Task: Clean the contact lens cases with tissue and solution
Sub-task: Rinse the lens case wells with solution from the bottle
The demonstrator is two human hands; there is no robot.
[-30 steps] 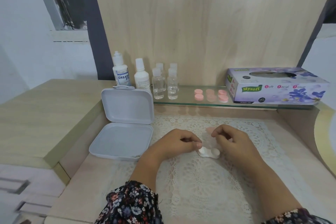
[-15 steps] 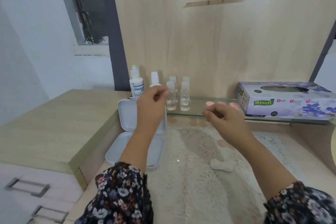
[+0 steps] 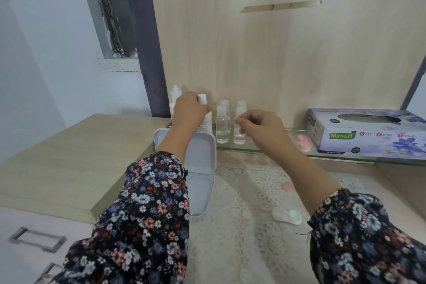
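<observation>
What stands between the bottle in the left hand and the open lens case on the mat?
Nothing visible. The left hand grips the white bottle on the glass shelf; the lens case lies open on the lace mat, nearer the person.

Worktop [image 3: 391, 193] carries a lace mat [image 3: 242, 237]; glass shelf [image 3: 265, 150], beyond the hands, carries bottles [image 3: 223, 125] and tissue box [image 3: 368, 131].

Left hand [image 3: 189, 108] is gripping the white solution bottle [image 3: 205, 115] on the glass shelf [image 3: 265, 150]. Right hand [image 3: 260, 125] is hovering with curled fingers [image 3: 242, 122] near the clear bottles [image 3: 223, 125]. Open lens case [image 3: 287, 215] is lying on the lace-covered worktop [image 3: 242, 249].
</observation>
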